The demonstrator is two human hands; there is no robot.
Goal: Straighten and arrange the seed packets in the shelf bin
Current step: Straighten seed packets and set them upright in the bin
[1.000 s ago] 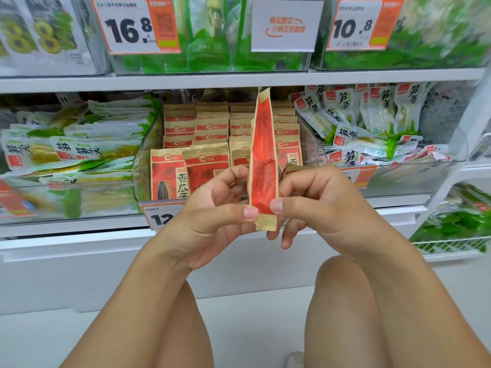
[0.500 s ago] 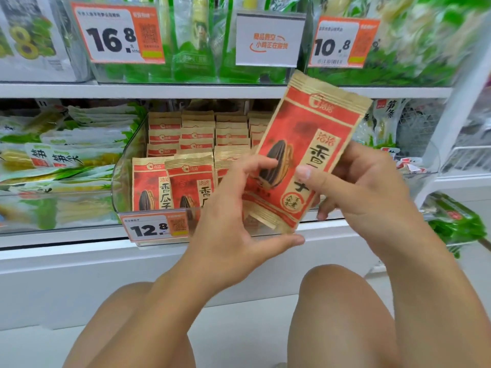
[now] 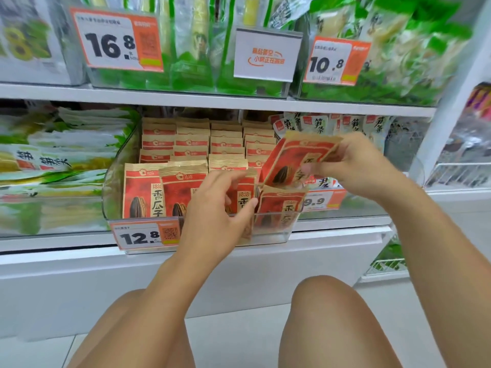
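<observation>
While tilted top-right, long axis running diagonally, the seed packet (image 3: 295, 160) sits above the right end of the clear bin (image 3: 268, 229), pinched by the right hand (image 3: 353, 166). Half a second ago it was nearer the camera, in front of the bin. Left hand (image 3: 220, 208) grips a standing front-row packet (image 3: 243, 200). Red face, tan edges, black seed print.

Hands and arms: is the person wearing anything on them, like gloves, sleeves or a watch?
No. The left hand and right hand are bare, without gloves, and no rings show. Both forearms are uncovered as far as the picture shows, with no sleeves, watch or bracelet.
</observation>
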